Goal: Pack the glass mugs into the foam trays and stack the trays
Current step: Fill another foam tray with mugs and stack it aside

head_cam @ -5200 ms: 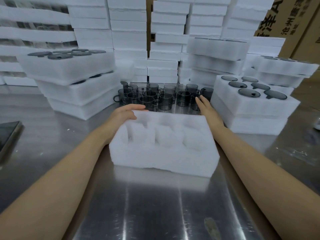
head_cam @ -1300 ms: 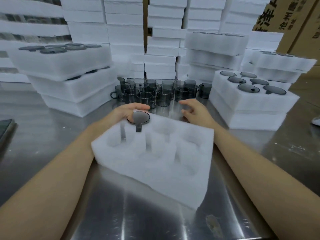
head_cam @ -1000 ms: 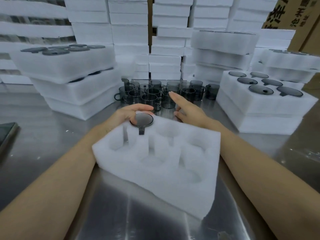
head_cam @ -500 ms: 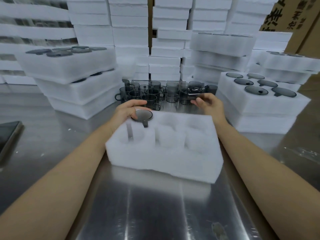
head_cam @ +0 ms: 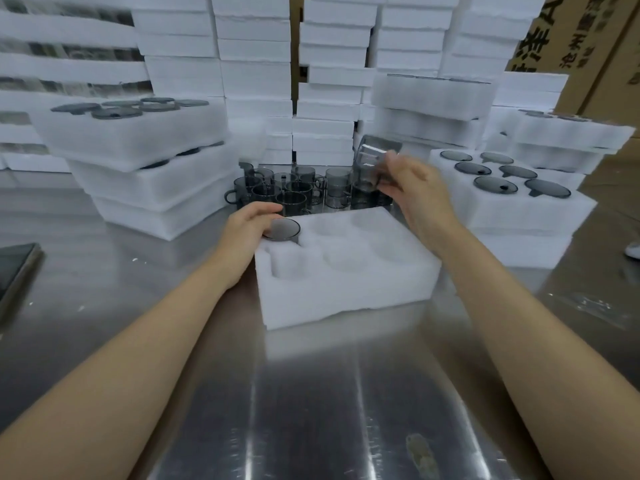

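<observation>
A white foam tray (head_cam: 346, 289) with six round pockets lies on the steel table in front of me. One smoky glass mug (head_cam: 282, 230) sits bottom-up in its far left pocket. My left hand (head_cam: 244, 233) rests against that mug and the tray's left edge. My right hand (head_cam: 412, 192) is raised above the tray's far right corner, shut on a second glass mug (head_cam: 372, 161) that is tilted and blurred. A cluster of loose grey glass mugs (head_cam: 298, 192) stands just behind the tray.
Filled foam trays are stacked at the left (head_cam: 145, 161) and at the right (head_cam: 519, 209). Tall piles of foam trays (head_cam: 256, 64) form a wall behind. Cardboard boxes (head_cam: 588, 46) stand at the back right. A dark flat device (head_cam: 14, 268) lies at the table's left edge.
My right hand has lifted a mug out of the cluster and raised it. The foam tray has settled flat and shifted slightly right. My left hand stays at the first mug.
</observation>
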Motion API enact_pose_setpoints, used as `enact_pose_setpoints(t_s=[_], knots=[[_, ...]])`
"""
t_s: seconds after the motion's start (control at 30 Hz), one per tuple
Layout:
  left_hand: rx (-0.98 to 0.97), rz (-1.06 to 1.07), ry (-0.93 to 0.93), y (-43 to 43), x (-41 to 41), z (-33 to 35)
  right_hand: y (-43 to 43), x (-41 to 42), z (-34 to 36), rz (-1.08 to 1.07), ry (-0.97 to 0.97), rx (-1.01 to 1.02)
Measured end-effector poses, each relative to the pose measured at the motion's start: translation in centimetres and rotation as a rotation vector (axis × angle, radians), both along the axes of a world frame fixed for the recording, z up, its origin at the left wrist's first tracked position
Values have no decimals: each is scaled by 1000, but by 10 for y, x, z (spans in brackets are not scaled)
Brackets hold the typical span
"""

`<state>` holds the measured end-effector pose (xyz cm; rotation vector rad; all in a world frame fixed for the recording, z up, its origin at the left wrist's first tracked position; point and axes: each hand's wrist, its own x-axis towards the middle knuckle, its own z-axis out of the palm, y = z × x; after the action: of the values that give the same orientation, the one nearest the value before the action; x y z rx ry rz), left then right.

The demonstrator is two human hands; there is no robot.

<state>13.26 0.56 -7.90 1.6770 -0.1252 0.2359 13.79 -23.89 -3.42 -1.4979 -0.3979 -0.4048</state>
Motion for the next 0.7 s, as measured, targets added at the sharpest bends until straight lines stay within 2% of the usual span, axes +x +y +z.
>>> enact_pose_setpoints(t_s=[0.07, 0.17, 0.3, 0.47, 0.7], knots=[[31, -43, -30, 2, -1, 0, 8, -2, -4, -169, -19, -275], [71, -90, -60, 4, -2, -1, 15, -2, -12, -288, -125, -483], [69, -114, -52, 6, 1, -2, 19, -7, -11, -274, -253, -657], [63, -140, -37, 9, 5, -3, 32, -18, -12, -242, -351, -1035], [12, -134, -9, 7, 6, -2, 29, -23, -9, -326, -424, -1125]])
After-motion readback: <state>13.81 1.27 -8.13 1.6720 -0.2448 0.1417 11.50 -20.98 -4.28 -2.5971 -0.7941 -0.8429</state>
